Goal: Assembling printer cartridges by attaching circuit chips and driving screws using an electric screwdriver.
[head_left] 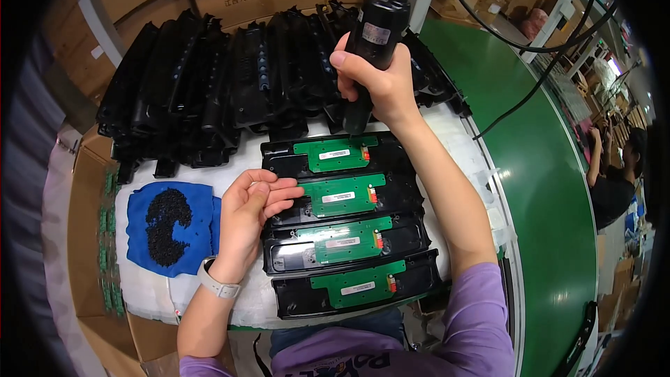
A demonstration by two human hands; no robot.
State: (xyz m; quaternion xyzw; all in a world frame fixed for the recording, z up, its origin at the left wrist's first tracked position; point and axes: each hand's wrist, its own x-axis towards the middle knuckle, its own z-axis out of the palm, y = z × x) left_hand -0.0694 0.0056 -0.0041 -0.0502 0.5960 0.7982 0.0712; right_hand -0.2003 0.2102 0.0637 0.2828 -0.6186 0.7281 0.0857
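Note:
My right hand [380, 80] grips a black electric screwdriver [377, 31] from above, its lower end over the far edge of the farthest black plastic housing [286, 160]. The bit's tip cannot be made out. My left hand [262, 199] has its fingers stretched out to the left edge of a green circuit board [349, 185] in the second housing [401, 195]. Whether small parts lie under those fingers is hidden. Nearer to me are two more housings [412, 237] [293, 300], each with a green board carrying a white label and a red-and-white connector.
Many black housings [237, 77] stand packed along the back of the table. Small black screws [167, 227] lie on a blue cloth [202, 202] at the left. A cardboard box [98, 251] holds boards there. A green surface [558, 237] and hanging cable [530, 94] are at right, with a person [614, 188] beyond.

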